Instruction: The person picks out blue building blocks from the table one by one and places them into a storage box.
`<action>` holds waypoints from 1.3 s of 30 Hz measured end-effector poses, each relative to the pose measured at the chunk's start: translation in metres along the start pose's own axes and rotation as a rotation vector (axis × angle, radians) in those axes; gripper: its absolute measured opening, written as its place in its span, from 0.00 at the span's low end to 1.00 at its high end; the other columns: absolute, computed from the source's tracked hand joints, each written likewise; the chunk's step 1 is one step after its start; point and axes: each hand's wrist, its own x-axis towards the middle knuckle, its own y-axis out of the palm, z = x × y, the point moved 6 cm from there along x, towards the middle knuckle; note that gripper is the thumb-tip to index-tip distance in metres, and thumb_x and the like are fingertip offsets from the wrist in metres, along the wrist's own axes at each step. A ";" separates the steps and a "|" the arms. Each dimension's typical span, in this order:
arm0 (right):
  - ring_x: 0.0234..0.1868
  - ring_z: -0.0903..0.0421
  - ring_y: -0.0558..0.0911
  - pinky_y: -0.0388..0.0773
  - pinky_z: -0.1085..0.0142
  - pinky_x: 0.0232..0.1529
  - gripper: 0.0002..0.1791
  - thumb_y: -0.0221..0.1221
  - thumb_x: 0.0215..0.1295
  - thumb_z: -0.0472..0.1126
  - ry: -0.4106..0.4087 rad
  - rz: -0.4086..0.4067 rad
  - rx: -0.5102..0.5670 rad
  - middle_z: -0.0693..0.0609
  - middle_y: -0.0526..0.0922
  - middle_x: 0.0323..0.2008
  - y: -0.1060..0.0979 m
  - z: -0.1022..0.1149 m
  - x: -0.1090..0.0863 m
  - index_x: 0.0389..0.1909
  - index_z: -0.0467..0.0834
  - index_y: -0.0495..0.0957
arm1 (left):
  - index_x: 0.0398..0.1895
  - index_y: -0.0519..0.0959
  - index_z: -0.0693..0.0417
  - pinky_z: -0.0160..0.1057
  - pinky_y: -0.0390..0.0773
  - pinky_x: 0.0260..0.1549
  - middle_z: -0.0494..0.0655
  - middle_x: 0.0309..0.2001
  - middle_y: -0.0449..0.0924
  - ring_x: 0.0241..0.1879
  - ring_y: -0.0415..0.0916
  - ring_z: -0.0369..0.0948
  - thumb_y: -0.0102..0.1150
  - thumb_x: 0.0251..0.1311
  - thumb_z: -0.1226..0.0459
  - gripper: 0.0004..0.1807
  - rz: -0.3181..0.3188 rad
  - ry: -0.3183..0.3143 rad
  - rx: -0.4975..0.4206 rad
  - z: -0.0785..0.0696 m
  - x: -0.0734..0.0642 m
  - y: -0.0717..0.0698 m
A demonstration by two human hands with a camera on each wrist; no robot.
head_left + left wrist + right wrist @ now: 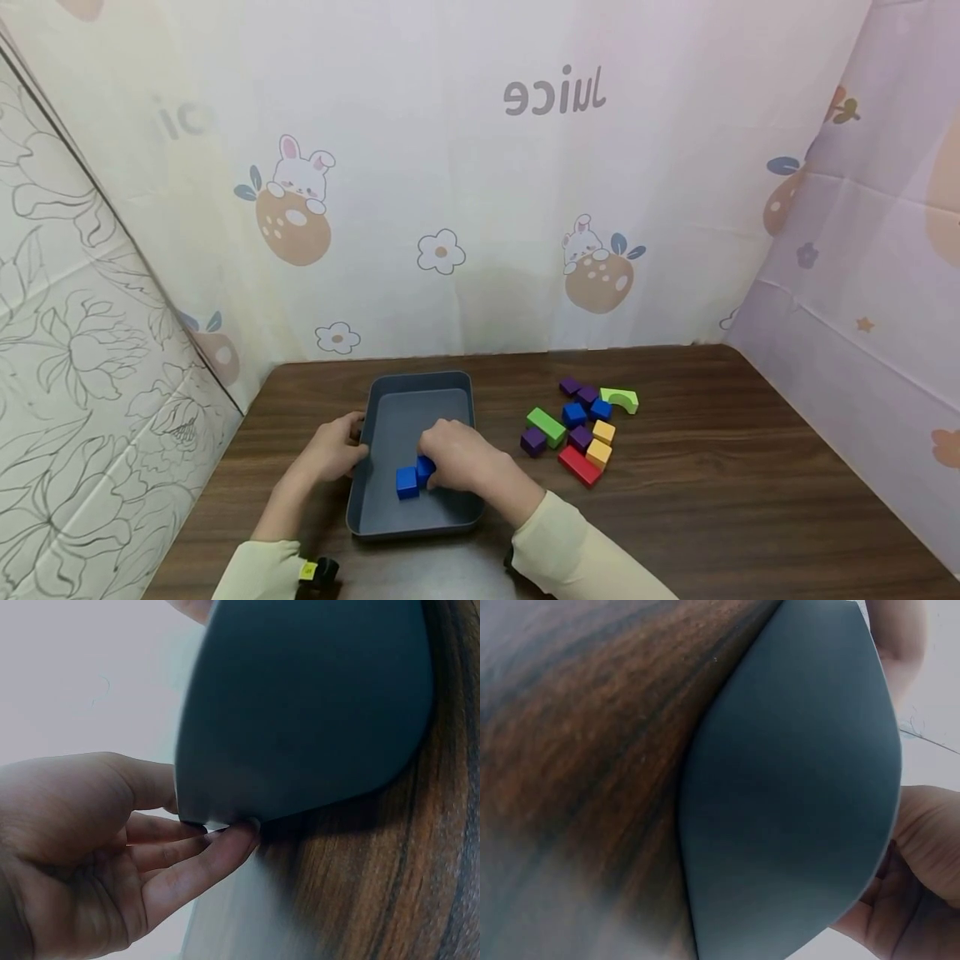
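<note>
A dark grey rectangular tray (416, 396) lies on the table. My left hand (337, 446) grips its left rim, the thumb toward the inside and the fingers along the outer wall; the left wrist view shows this hand (112, 855) pinching the tray wall (300, 712). Over the tray's right part, my right hand (461, 457) holds a blue cube (425, 471) with curled fingers. Just left of it, another blue cube (407, 482) sits on the tray floor. In the right wrist view the tray's wall (795, 780) hides the fingertips of my right hand (922, 877).
Right of the tray lies a loose group of blocks: a green bar (546, 427), a green arch (621, 398), a red bar (580, 467), yellow cubes (598, 452), blue cubes (574, 415) and several purple cubes (533, 442). A printed curtain (480, 308) hangs behind the wooden table (712, 467).
</note>
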 end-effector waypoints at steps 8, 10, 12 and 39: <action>0.28 0.66 0.74 0.77 0.73 0.32 0.12 0.81 0.54 0.46 -0.010 0.007 -0.017 0.60 0.84 0.28 0.003 0.005 0.000 0.35 0.48 0.90 | 0.73 0.65 0.76 0.45 0.90 0.24 0.64 0.48 0.83 0.34 0.87 0.48 0.58 0.63 0.77 0.33 -0.002 0.001 0.004 0.002 0.002 0.001; 0.28 0.66 0.74 0.77 0.73 0.32 0.12 0.81 0.54 0.46 -0.011 0.009 -0.013 0.61 0.84 0.28 0.004 0.006 -0.001 0.36 0.48 0.90 | 0.73 0.66 0.76 0.45 0.90 0.24 0.63 0.48 0.83 0.33 0.87 0.48 0.58 0.64 0.77 0.33 0.000 0.001 0.006 0.002 0.002 0.001; 0.28 0.66 0.74 0.78 0.73 0.33 0.12 0.81 0.55 0.46 -0.010 0.012 -0.003 0.60 0.85 0.29 0.006 0.006 -0.001 0.37 0.48 0.91 | 0.73 0.66 0.76 0.45 0.90 0.24 0.64 0.48 0.83 0.33 0.87 0.48 0.58 0.64 0.77 0.33 0.000 0.002 0.004 0.002 0.002 0.001; 0.27 0.66 0.76 0.80 0.73 0.33 0.16 0.81 0.53 0.51 0.005 0.012 -0.018 0.59 0.86 0.30 0.010 0.009 -0.001 0.38 0.48 0.91 | 0.73 0.66 0.76 0.44 0.90 0.25 0.65 0.48 0.82 0.34 0.86 0.47 0.58 0.63 0.77 0.33 0.001 -0.015 0.014 0.005 0.004 0.001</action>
